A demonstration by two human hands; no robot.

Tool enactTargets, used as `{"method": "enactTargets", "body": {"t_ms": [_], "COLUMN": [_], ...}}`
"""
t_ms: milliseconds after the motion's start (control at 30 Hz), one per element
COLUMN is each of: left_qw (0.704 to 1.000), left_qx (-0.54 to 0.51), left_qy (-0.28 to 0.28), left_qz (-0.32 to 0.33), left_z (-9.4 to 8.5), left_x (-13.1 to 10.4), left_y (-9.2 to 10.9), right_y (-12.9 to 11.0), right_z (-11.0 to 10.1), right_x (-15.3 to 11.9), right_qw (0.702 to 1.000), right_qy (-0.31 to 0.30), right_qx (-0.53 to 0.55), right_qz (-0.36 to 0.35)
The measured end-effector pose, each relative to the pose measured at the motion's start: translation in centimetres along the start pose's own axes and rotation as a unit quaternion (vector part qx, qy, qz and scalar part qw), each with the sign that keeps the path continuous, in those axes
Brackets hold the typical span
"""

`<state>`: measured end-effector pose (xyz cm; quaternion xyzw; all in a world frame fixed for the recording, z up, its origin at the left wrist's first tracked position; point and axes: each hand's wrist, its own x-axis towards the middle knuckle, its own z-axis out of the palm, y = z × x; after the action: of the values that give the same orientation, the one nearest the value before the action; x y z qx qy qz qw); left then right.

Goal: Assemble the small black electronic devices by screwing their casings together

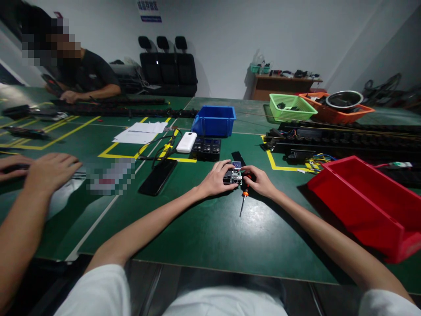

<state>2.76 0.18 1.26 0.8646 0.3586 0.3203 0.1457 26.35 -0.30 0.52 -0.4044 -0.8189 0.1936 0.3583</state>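
My left hand (pixel 215 180) is closed around a small electronic module (pixel 236 176), with thumb and fingers on opposite edges. The module has an exposed circuit board, a small display at its far end and a dark housing. Just right of it, my right hand (pixel 260 181) is curled around the handle of a screwdriver (pixel 245 192), its index finger reaching to the module's edge. The orange and black handle is partly hidden by the fingers, and the thin shaft points down toward me. A flat black strip (pixel 237 157) lies just behind the module.
A red bin (pixel 358 206) stands at right, a blue bin (pixel 215 120) behind. Left of my hands are a black phone (pixel 158 176), a white power bank (pixel 186 142) and a black multi-slot device (pixel 206 149). A neighbour's hand (pixel 54 171) is at left; another person (pixel 94 74) works across the table.
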Motion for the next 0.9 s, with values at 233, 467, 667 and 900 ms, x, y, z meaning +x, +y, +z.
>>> {"method": "enactTargets", "body": {"t_ms": [233, 467, 667, 900], "left_qw": [1.0, 1.0, 0.999, 1.0], "left_qx": [-0.009, -0.022, -0.026, -0.016], "left_qy": [-0.002, -0.004, -0.008, -0.014], "left_qz": [-0.007, -0.015, -0.02, -0.022], "left_z": [0.01, -0.09, -0.29, -0.4], "left_x": [0.15, 0.24, 0.36, 0.55], "left_y": [-0.29, -0.41, -0.26, -0.2], "right_y": [0.23, 0.01, 0.22, 0.18], "right_z": [0.08, -0.08, -0.08, -0.19], "right_x": [0.27, 0.54, 0.64, 0.88], "right_qw": [1.0, 0.999, 0.999, 0.998], "right_qy": [0.001, -0.005, -0.004, -0.006], "right_qx": [0.013, 0.03, 0.03, 0.046], "right_qz": [0.014, 0.026, 0.028, 0.033]}}
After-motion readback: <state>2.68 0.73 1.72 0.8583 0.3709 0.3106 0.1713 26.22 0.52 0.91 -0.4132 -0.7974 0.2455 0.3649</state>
